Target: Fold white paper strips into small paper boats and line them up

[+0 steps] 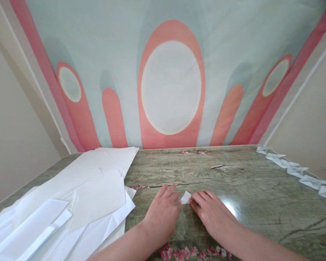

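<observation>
A small folded piece of white paper [186, 198] lies on the wood-patterned table between my two hands. My left hand [163, 214] is at its left edge, thumb side against the paper, its fingers bent and the other fingertips resting beyond it on the tabletop. With fingers closed together, my right hand [213, 212] pinches the right corner of the paper. Both thumbs are mostly hidden, so the exact grip is hard to see.
A large spread of white paper sheets [97, 199], some folded, covers the table's left side. Several folded paper pieces [296, 170] line the right edge. Pink flower prints mark the wood-grain tabletop [247, 181]. A wall with a coral and pale green backdrop [171, 32] rises behind.
</observation>
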A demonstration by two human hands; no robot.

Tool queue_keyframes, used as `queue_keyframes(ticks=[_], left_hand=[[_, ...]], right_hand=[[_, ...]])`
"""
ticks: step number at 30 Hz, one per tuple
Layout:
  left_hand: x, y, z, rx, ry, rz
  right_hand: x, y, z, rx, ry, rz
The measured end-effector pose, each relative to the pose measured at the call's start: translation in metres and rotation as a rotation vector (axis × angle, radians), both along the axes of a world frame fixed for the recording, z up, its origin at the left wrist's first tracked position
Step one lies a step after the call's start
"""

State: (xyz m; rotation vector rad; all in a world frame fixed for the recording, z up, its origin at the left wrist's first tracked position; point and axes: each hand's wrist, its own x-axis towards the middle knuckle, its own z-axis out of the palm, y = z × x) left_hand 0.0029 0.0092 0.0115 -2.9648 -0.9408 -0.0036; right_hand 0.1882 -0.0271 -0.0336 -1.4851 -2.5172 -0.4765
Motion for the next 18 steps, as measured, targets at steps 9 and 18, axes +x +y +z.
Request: queue_keyframes(ticks=[9,18], left_hand=[[0.002,-0.003,-0.003,0.051,0.04,-0.02],[0.007,-0.003,-0.012,-0.021,-0.3,0.119]], right_hand=[[0.003,0.001,-0.004,0.001,0.045,-0.019],[0.004,-0.002,-0.009,-0.037,0.083,-0.027]])
